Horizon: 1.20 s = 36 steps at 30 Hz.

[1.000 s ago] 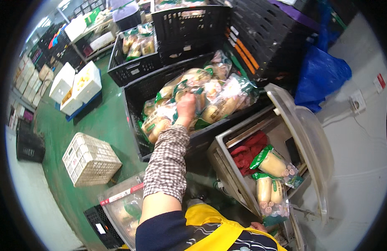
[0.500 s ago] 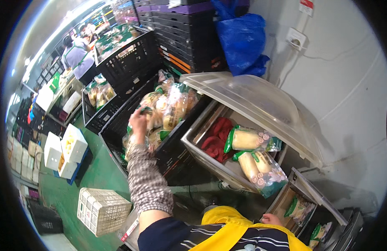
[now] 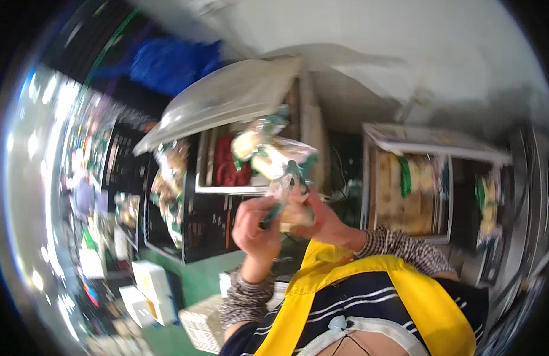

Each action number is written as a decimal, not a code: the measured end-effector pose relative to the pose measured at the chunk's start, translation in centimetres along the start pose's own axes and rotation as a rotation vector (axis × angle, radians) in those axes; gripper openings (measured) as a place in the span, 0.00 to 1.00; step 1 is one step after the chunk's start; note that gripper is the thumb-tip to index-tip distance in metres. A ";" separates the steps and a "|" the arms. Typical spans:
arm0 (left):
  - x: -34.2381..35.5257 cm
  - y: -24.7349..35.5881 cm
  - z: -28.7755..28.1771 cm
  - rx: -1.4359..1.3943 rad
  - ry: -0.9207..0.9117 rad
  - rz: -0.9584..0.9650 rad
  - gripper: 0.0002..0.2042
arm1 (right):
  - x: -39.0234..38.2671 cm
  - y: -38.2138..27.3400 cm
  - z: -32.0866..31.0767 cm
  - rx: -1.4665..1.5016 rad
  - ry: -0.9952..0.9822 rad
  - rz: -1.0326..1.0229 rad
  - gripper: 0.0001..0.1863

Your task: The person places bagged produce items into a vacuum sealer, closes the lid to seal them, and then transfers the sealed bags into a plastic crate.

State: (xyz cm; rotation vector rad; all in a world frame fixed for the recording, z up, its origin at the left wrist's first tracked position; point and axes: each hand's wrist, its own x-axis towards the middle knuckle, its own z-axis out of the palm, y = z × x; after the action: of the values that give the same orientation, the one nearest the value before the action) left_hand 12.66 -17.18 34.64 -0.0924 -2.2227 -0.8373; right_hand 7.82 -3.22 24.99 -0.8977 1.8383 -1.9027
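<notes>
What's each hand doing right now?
Left hand: closed, holding a clear-and-green food package.
Right hand: holding the same package; exact finger placement is blurred.

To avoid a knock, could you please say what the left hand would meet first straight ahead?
The left hand would likely meet the open-lidded machine's near rim, though depth is unclear.

A blurred, clear plastic bag (image 3: 291, 185) with green markings is held between the left hand (image 3: 254, 229) and right hand (image 3: 331, 223), crumpled film above pale contents.
</notes>
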 end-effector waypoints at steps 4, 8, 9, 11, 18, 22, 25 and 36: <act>-5.3 5.3 12.9 -0.346 -0.323 -0.236 0.09 | -8.7 4.5 -10.6 0.360 0.411 0.063 0.11; -10.6 7.3 23.0 -0.721 -0.619 -0.289 0.09 | -17.4 9.5 -18.4 0.379 0.793 0.256 0.08; -11.9 7.5 25.2 -0.760 -0.661 -0.306 0.09 | -19.3 10.6 -19.7 0.416 0.865 0.263 0.08; -13.3 8.6 28.5 -0.815 -0.751 -0.379 0.13 | -22.4 12.9 -21.1 0.587 1.016 0.234 0.08; -17.8 4.7 38.0 -0.992 -1.234 -0.677 0.31 | -29.5 21.5 -25.0 0.777 1.061 0.170 0.08; -19.3 3.1 40.0 -1.099 -1.230 -0.910 0.19 | -30.5 26.1 -25.4 0.919 1.078 0.287 0.06; -20.0 3.4 41.8 -0.878 -1.354 -0.695 0.18 | -31.7 29.1 -26.0 0.975 1.039 0.243 0.08; -20.7 3.2 48.7 -0.684 -1.304 -0.390 0.23 | -31.5 25.0 -25.0 0.175 1.383 0.198 0.18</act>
State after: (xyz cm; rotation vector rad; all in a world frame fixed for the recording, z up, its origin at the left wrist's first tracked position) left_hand -1.88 18.07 -2.24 -0.7201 -2.9927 -2.1851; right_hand 10.41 33.50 -4.79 0.9294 2.0840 -2.6950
